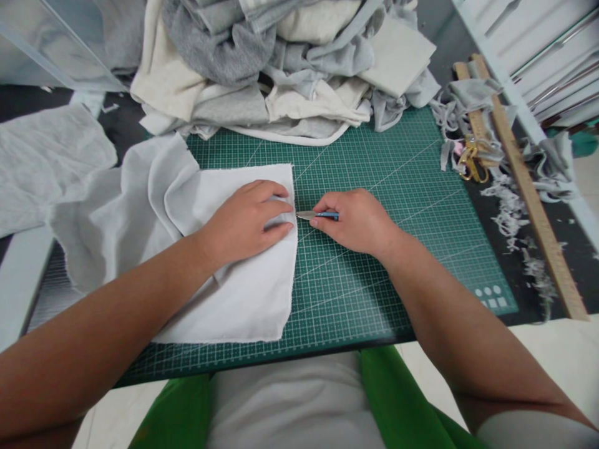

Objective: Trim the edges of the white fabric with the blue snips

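One white cloth [255, 296] lies on the green cutting mat [374, 149]; the left hand [248, 218] rests on it, fingers slightly parted and gripping nothing, while the right hand [358, 218] is closed on small blue-handled snips [307, 215], their tip at the cloth's right edge, just beside the left fingertips

Even, fairly bright, diffuse light; exact direction hard to tell. Soft shadow on green gridded cutting mat [374, 156] below person's bare right hand [355, 218]. White woven fabric panel [253, 299] pale, weave washed faint. Wide-angle stretch toward edges; shredded grey thread scraps [510, 209] soft, slightly blurred.
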### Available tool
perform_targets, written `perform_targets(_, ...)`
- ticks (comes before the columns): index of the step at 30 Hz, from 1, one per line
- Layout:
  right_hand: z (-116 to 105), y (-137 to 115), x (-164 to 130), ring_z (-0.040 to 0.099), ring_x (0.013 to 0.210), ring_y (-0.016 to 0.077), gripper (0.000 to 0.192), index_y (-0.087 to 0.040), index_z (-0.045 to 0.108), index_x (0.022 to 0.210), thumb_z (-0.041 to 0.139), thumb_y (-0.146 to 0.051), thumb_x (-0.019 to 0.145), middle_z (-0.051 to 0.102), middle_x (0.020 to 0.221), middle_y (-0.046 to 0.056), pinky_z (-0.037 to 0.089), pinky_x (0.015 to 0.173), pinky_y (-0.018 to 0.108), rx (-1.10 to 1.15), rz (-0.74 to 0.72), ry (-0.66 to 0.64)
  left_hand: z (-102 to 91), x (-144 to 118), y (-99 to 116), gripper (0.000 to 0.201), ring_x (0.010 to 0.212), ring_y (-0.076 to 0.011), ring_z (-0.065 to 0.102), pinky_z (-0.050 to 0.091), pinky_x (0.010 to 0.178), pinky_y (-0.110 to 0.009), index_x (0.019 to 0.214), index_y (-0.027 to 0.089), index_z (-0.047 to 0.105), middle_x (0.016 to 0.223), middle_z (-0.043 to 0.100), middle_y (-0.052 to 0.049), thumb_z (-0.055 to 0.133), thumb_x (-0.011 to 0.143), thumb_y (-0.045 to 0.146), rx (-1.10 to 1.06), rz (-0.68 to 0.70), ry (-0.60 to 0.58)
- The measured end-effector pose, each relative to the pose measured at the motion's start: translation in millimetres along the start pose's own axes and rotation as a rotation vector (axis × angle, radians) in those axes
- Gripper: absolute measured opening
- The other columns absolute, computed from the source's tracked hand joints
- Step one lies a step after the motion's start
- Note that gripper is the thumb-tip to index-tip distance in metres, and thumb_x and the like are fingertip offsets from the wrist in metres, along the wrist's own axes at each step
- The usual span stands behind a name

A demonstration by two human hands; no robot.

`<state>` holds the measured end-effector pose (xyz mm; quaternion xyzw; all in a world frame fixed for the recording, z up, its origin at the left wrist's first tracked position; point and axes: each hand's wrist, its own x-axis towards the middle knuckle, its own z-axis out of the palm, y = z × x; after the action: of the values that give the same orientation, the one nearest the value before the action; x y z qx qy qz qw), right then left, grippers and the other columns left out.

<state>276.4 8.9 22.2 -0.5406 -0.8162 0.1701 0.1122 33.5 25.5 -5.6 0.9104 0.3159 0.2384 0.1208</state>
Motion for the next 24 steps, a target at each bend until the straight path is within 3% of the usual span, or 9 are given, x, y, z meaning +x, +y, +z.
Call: perform_targets(24, 1.6, -1.4, 2.3, 0.069, 0.075, 0.0192, 0.021, -0.022, 0.078, 0.098, 0.07, -0.039, 0.09, 0.078, 0.082, 0.001, 0.043, 0.07, 0.031, -0.001, 0.014, 0.022, 1.5, 0.3, -1.0, 0.023, 0.114, -0.0274, 0.064, 0.055, 0.103, -0.047, 0.111, 0.018, 0.074, 0.123, 0.067, -0.011, 0.067, 0.094, 0.032, 0.015, -0.002, 0.004)
